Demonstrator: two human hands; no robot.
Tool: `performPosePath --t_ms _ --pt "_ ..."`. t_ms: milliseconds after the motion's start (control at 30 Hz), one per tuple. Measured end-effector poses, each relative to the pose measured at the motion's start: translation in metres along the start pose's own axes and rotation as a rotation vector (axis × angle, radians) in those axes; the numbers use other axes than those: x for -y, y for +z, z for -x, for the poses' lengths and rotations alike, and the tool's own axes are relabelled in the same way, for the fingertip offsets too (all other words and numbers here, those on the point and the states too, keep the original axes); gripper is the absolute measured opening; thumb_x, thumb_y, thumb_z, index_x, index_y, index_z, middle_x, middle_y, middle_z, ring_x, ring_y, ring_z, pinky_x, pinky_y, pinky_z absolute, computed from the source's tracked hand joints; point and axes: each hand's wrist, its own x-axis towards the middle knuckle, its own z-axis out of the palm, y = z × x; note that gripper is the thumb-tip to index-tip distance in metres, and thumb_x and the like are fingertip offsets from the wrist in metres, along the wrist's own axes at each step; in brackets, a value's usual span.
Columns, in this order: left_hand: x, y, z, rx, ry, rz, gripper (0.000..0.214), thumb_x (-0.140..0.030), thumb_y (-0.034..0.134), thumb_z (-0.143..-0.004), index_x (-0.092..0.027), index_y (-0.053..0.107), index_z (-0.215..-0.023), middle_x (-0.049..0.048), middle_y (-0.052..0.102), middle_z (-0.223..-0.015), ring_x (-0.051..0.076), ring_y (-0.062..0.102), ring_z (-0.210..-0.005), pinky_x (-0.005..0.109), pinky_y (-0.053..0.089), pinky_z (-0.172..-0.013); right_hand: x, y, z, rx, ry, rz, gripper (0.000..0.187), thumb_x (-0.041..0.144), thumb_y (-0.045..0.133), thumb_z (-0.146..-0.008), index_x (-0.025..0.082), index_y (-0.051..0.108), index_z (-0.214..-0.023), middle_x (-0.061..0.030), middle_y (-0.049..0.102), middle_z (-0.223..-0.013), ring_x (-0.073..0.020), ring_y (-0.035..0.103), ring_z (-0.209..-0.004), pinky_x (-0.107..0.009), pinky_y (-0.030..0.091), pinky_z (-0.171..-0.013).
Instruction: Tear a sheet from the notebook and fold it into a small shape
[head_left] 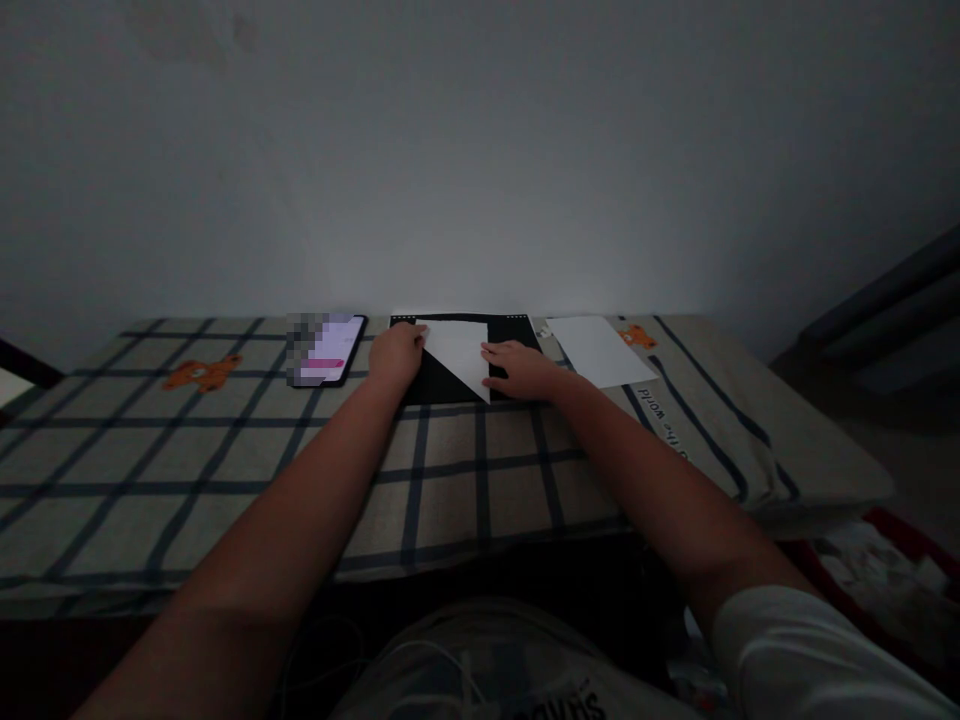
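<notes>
A white sheet of paper (461,350) with a slanting lower-left edge lies on a black mat-like sheet (442,388). It looks folded along that slant, ending in a point at the bottom right. My left hand (395,355) is at the upper-left corner of the paper, fingers pinched together on it. Along the paper's right edge rests my right hand (521,368), fingers stretched out and thumb apart, touching the sheet. A second white sheet (598,350) lies flat to the right of the black sheet.
A phone (330,350) with a lit screen lies left of my left hand. The checked tablecloth (450,480) covers the table, which stands against a grey wall (480,150). Below the table's right end is a red container (911,545) with crumpled white things inside.
</notes>
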Motion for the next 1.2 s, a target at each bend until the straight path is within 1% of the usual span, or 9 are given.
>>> performPosePath --t_ms 100,267,400,567,700,800,933,1067,1200 --pt "0.0 0.0 -0.001 -0.015 -0.018 0.008 0.041 -0.022 0.042 -0.095 -0.02 0.063 -0.13 0.0104 0.066 -0.124 0.028 0.062 -0.11 0.038 0.049 -0.092 -0.001 0.001 0.0 -0.012 -0.003 0.0 0.059 0.045 0.052 -0.093 0.013 0.049 -0.143 -0.0138 0.04 -0.154 -0.0331 0.04 -0.138 -0.048 0.04 -0.109" --pt "-0.001 0.0 0.002 -0.084 -0.045 0.042 0.05 -0.018 0.044 -0.092 -0.019 0.05 -0.142 0.0127 0.059 -0.127 0.026 0.062 -0.106 0.037 0.05 -0.09 -0.002 0.003 0.0 -0.029 -0.008 -0.011 0.058 0.044 0.052 -0.093 0.013 0.05 -0.142 -0.0139 0.041 -0.153 -0.0339 0.041 -0.138 -0.05 0.041 -0.108" --pt "0.0 0.001 0.002 -0.092 -0.055 0.052 0.051 -0.016 0.044 -0.091 -0.019 0.051 -0.141 0.0127 0.058 -0.127 0.026 0.062 -0.104 0.037 0.051 -0.091 -0.002 0.003 -0.001 -0.024 -0.007 -0.008 0.059 0.044 0.052 -0.093 0.011 0.05 -0.142 -0.0146 0.041 -0.153 -0.0349 0.041 -0.138 -0.05 0.041 -0.108" --pt "-0.001 0.001 0.001 -0.1 -0.058 0.061 0.048 -0.015 0.044 -0.091 -0.019 0.053 -0.138 0.012 0.059 -0.126 0.026 0.061 -0.107 0.036 0.05 -0.092 -0.001 0.003 0.0 -0.024 0.004 -0.02 0.059 0.045 0.052 -0.092 0.014 0.05 -0.142 -0.0136 0.041 -0.153 -0.0344 0.041 -0.138 -0.051 0.042 -0.108" --pt "0.0 0.0 0.002 -0.076 -0.02 0.067 0.039 -0.016 0.044 -0.093 -0.018 0.062 -0.127 0.0108 0.061 -0.126 0.026 0.06 -0.112 0.036 0.048 -0.095 -0.001 0.001 0.001 -0.012 0.007 -0.013 0.06 0.045 0.052 -0.093 0.013 0.048 -0.144 -0.0134 0.04 -0.154 -0.0338 0.041 -0.138 -0.049 0.041 -0.108" --pt "0.002 0.0 0.002 -0.04 0.014 0.06 0.034 -0.019 0.048 -0.093 -0.017 0.065 -0.122 0.0102 0.064 -0.125 0.026 0.06 -0.113 0.036 0.047 -0.096 0.001 -0.001 0.001 0.002 0.007 -0.009 0.061 0.045 0.051 -0.093 0.012 0.048 -0.144 -0.0135 0.04 -0.154 -0.0338 0.041 -0.138 -0.048 0.04 -0.109" --pt "0.002 -0.001 0.005 0.006 0.035 0.027 0.033 -0.026 0.053 -0.093 -0.018 0.066 -0.122 0.0107 0.064 -0.124 0.027 0.062 -0.111 0.036 0.048 -0.093 0.002 -0.004 0.002 0.018 0.015 -0.009 0.062 0.046 0.05 -0.093 0.011 0.047 -0.144 -0.0134 0.038 -0.155 -0.034 0.039 -0.139 -0.048 0.039 -0.11" --pt "-0.001 -0.006 0.01 0.058 0.066 -0.017 0.036 -0.032 0.053 -0.094 -0.019 0.063 -0.126 0.0102 0.063 -0.126 0.027 0.062 -0.111 0.035 0.049 -0.092 0.002 -0.004 0.002 0.023 0.015 -0.004 0.063 0.046 0.049 -0.094 0.009 0.047 -0.144 -0.0144 0.038 -0.155 -0.0345 0.038 -0.139 -0.048 0.038 -0.11" --pt "-0.007 -0.011 0.015 0.129 0.099 -0.047 0.041 -0.037 0.053 -0.094 -0.018 0.059 -0.13 0.0117 0.059 -0.132 0.026 0.06 -0.115 0.034 0.048 -0.094 0.001 -0.002 0.002 0.003 0.011 -0.024 0.061 0.045 0.051 -0.093 0.011 0.048 -0.144 -0.0139 0.039 -0.155 -0.0333 0.038 -0.139 -0.048 0.038 -0.11"
